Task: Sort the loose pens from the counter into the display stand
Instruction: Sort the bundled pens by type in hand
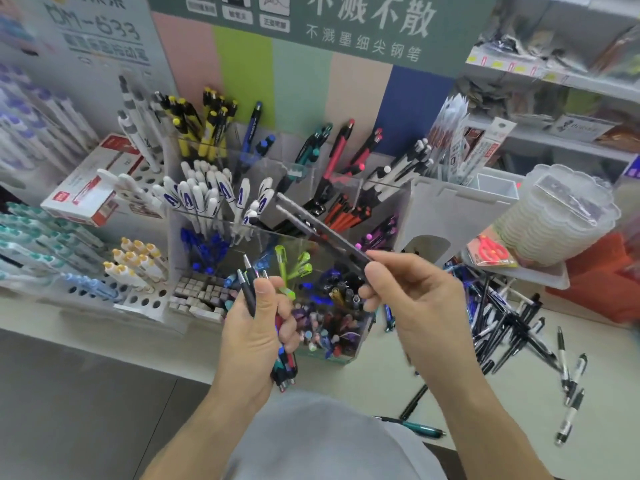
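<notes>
Right hand (pixel 412 292) pinching two dark pens (pixel 311 223) by one end, blurred, their far ends reaching up-left over display stand (pixel 433 209), left hand (pixel 259 317) gripping bundle of pens (pixel 285 365) upright, loose pens (pixel 505 323) on counter (pixel 606 393) right of that pinch.

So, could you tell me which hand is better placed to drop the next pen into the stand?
The right hand: it pinches dark pens angled over the display stand, while the left hand grips a bundle of pens.
</notes>
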### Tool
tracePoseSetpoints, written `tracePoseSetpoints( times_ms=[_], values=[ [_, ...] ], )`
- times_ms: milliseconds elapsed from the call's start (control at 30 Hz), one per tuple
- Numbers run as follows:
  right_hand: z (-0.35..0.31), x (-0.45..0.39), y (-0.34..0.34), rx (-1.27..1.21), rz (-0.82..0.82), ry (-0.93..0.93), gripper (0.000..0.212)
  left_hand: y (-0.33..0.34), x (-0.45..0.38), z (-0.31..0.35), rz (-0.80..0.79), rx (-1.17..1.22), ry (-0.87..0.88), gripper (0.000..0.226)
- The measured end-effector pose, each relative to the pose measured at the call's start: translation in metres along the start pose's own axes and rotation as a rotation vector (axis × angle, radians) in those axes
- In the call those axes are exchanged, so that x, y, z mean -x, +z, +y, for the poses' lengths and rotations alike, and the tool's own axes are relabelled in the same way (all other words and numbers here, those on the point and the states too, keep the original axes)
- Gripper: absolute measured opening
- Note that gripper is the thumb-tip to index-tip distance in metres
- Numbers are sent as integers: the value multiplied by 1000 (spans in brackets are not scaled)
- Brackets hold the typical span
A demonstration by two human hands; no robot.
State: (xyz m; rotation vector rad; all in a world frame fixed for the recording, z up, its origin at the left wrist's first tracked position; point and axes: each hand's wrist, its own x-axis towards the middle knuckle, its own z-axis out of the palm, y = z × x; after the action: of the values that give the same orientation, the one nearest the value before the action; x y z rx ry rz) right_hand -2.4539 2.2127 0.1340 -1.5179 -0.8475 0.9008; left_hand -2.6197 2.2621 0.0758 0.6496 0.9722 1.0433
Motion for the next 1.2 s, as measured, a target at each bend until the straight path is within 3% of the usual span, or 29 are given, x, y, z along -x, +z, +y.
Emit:
tracePoseSetpoints(
  times_ms=[100, 167, 333, 433, 533, 600, 700, 833, 900, 1067, 1200],
  values=[
    [-28, -30, -1, 179, 89, -175, 12, -8, -1, 5, 8, -21, -117, 25],
    [-37, -51, 7, 419, 74, -278, 13, -10, -2, 8, -33, 28, -184, 12],
    [-46, -89, 47, 838, -109, -383, 30, -4, 1, 16, -149, 56, -241, 38],
    [-37, -84, 56, 744, -106, -408, 49, 0, 1, 20, -225, 98, -261, 37],
    [-19, -56, 48, 541, -8, -569, 22, 2, 2, 21, -266, 171, -329, 33],
    [-7, -38, 39, 455, -125, -425, 16, 2, 2, 20, -329, 223, -382, 26],
    [3, -24, 23, 487, -325, -69, 24, 1, 2, 17, -409, 181, -435, 27],
    [14, -21, 5, 395, -445, 100, 25, 8, 2, 14, -509, 35, -499, 41],
    [17, -18, 2, 308, -425, 110, 19, 13, 3, 12, -555, 7, -528, 44],
    [26, -8, -6, 121, -197, 72, 18, 13, 1, 5, -620, -45, -517, 39],
    [32, -6, -10, 164, -210, 99, 24, 8, 0, 1, -650, -97, -536, 36]
  ],
)
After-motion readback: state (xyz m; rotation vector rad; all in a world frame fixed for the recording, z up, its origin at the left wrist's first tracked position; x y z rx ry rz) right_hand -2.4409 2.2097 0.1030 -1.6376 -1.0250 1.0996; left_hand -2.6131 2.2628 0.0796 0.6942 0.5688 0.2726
